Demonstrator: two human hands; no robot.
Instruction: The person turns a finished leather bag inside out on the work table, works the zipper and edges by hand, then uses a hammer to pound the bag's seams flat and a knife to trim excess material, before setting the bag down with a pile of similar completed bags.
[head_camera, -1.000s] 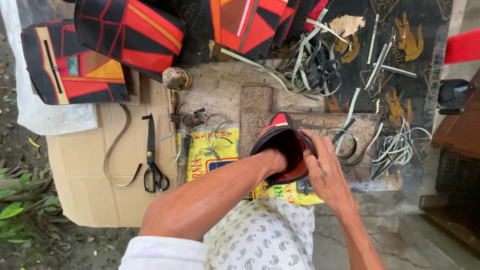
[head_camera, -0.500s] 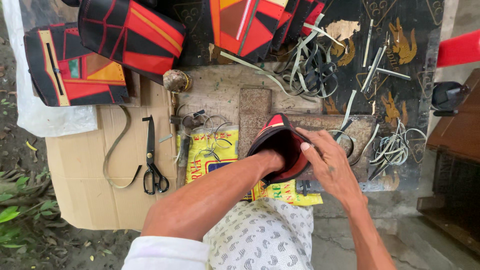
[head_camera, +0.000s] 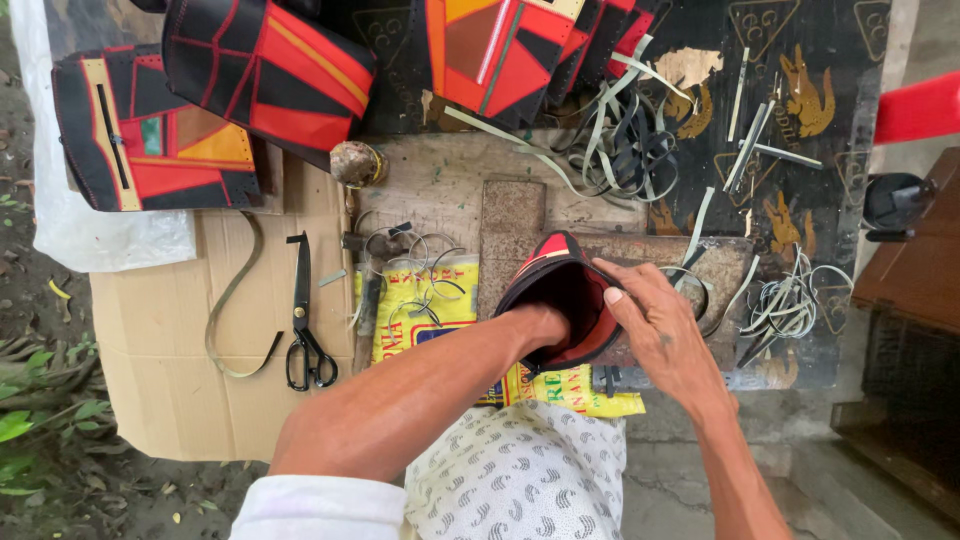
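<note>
A red and black leather pouch (head_camera: 556, 268) stands open on a brown board (head_camera: 512, 215) in front of me. My left hand (head_camera: 541, 327) is pushed inside the pouch up to the wrist, so its fingers are hidden. My right hand (head_camera: 655, 325) rests against the pouch's right rim, with thumb and forefinger pinching the edge.
Black scissors (head_camera: 303, 325) and a leather strap (head_camera: 228, 312) lie on cardboard (head_camera: 170, 340) at left. Finished red and black leather pieces (head_camera: 265, 70) lie at the top. Cut strips and cords (head_camera: 620, 140) tangle at top centre and right (head_camera: 790, 300). A yellow printed sack (head_camera: 430, 300) is under my forearm.
My right hand has shifted slightly left along the pouch rim. The left hand stays inside the pouch.
</note>
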